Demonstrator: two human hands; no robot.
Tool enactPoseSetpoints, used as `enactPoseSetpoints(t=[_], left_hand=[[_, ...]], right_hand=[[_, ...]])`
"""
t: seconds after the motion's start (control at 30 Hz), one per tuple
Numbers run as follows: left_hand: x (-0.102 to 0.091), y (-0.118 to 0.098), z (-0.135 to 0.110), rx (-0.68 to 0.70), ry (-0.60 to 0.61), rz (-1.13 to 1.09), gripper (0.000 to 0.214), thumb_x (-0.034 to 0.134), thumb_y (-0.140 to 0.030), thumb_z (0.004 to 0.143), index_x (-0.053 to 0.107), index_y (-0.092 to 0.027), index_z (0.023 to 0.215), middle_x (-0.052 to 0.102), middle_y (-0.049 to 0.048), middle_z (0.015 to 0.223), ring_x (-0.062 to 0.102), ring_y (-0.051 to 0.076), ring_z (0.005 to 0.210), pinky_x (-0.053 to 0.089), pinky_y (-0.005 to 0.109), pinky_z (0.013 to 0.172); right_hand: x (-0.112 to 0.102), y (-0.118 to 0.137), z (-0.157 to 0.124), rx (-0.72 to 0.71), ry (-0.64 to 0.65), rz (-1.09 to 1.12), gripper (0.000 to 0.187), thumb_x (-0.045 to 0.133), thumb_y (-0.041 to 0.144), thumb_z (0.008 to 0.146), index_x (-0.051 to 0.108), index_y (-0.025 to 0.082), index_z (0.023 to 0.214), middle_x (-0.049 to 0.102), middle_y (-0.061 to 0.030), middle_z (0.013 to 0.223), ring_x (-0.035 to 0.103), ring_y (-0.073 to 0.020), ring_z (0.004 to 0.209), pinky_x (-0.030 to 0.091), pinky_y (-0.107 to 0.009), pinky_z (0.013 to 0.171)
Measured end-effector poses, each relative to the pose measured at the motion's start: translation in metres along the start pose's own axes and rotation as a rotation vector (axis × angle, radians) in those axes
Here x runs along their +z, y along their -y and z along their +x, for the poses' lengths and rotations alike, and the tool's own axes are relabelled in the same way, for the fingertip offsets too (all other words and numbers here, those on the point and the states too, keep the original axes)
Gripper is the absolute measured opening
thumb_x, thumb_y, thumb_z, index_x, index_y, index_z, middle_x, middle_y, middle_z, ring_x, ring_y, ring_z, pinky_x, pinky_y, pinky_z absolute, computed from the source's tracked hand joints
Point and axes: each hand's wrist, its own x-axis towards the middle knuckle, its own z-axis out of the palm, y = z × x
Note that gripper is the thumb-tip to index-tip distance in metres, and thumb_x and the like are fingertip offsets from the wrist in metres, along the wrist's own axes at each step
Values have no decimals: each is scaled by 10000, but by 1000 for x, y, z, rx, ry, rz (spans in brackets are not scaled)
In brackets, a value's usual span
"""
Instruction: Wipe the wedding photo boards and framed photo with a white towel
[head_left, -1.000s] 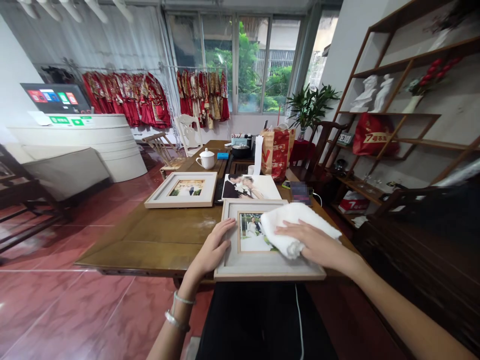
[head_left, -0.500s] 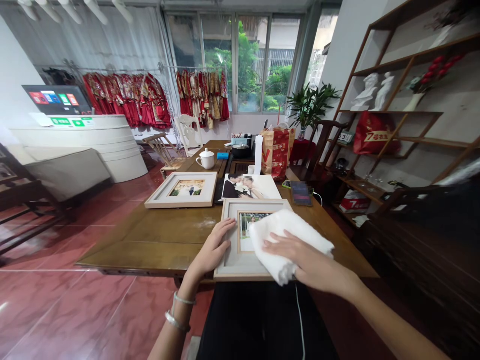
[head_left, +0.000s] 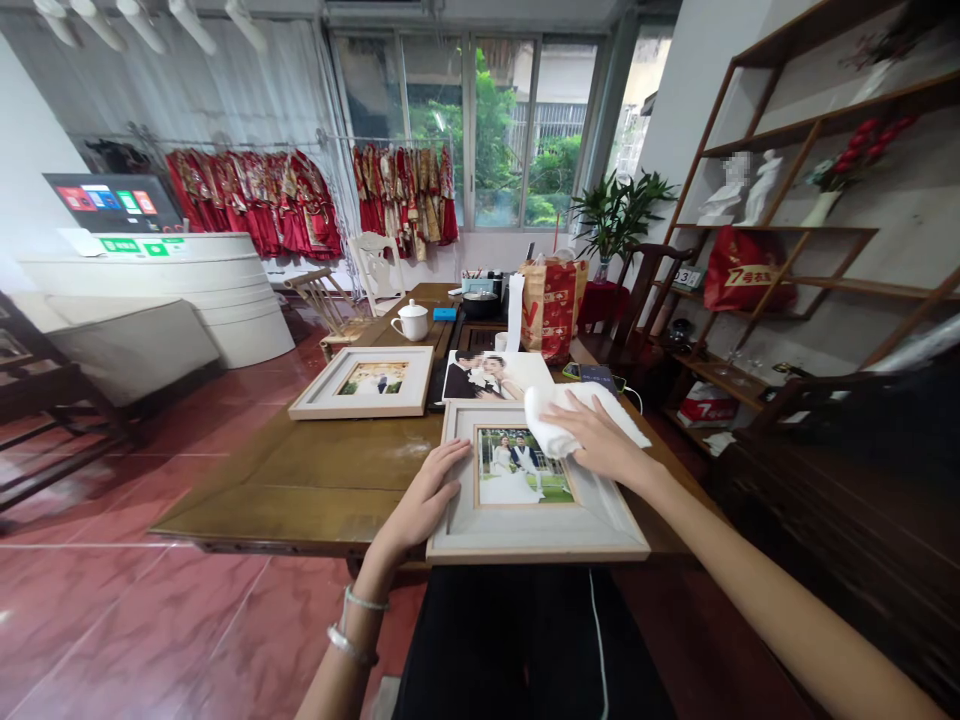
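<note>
A framed photo of a couple outdoors sits in a pale picture frame near the table's front edge. Stretched fingers of my left hand rest on its left border, not wrapped around it. My right hand presses a folded white cloth onto the frame's upper right corner, fingers spread over the fabric. Part of the cloth extends past the frame toward the phone. Most of the photo shows uncovered; its upper right edge is hidden by the cloth.
Another framed photo lies on the wooden table at the left. Behind is an unframed wedding print. A white lidded mug, a blue box and a red paper bag stand farther back. A white cable hangs down in front.
My right hand has slid the cloth up and away, from the photo's right half to the frame's upper right corner, uncovering the couple. My left hand stays in place.
</note>
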Motion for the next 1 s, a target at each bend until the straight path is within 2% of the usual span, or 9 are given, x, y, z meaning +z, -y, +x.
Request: enactPoseSetpoints(t=[0.07,0.17,0.3,0.47,0.57,0.67,0.77,0.9,1.0], left_hand=[[0,0,0,-8,0,-4,467,435,-130,831,489,-234,1283,422,49,1405,298,220,1336,189,446,1140],[0,0,-1,-14,-5,-11,462,440,-136,832,494,-245,1278,423,42,1405,294,217,1339,185,444,1142],[0,1,0,-4,-5,-10,456,439,-141,837,495,-243,1278,422,46,1407,291,223,1341,180,452,1141],[2,1,1,-5,-7,6,458,436,-139,836,494,-230,1281,422,51,1406,287,221,1343,177,449,1142],[2,3,1,4,-2,15,468,426,-133,838,483,-243,1290,410,43,1415,284,217,1344,172,453,1143],[1,4,0,4,13,21,474,427,-133,836,480,-245,1293,407,41,1416,280,219,1346,174,453,1143],[-1,3,-1,3,17,19,473,429,-136,837,478,-246,1295,405,39,1418,280,223,1346,177,456,1142],[-1,1,-1,-8,15,10,471,430,-139,841,477,-254,1295,404,35,1419,275,220,1349,172,449,1144],[-1,0,-1,-22,18,2,464,430,-146,847,475,-251,1296,401,38,1420,262,216,1355,160,445,1146]], right_hand=[[8,0,13,28,-60,-38,779,418,7,588,431,195,1344,343,-45,1449,42,-261,1384,57,-546,1099],[15,9,9,44,-22,2,792,413,11,583,404,170,1360,370,-55,1432,128,-238,1378,107,-511,1107],[11,34,-33,-14,70,67,834,406,13,536,417,180,1353,406,-29,1411,213,-216,1359,139,-473,1118],[-15,73,-95,-98,160,188,953,384,11,459,365,238,1384,358,29,1433,206,-193,1362,146,-433,1132],[-26,86,-107,-153,205,285,984,378,15,444,350,298,1386,350,62,1433,235,-187,1353,187,-416,1125],[-21,80,-92,-111,169,274,932,381,9,469,400,270,1363,400,32,1408,270,-189,1340,205,-413,1117],[-6,54,-57,-11,87,164,842,398,8,522,445,218,1336,439,-20,1385,274,-199,1338,191,-440,1112],[9,20,-13,157,-34,42,773,416,17,593,428,196,1345,412,-43,1405,241,-231,1349,186,-482,1098],[13,21,-3,213,-37,22,746,428,16,611,432,160,1343,411,-74,1405,235,-266,1348,181,-495,1094]])
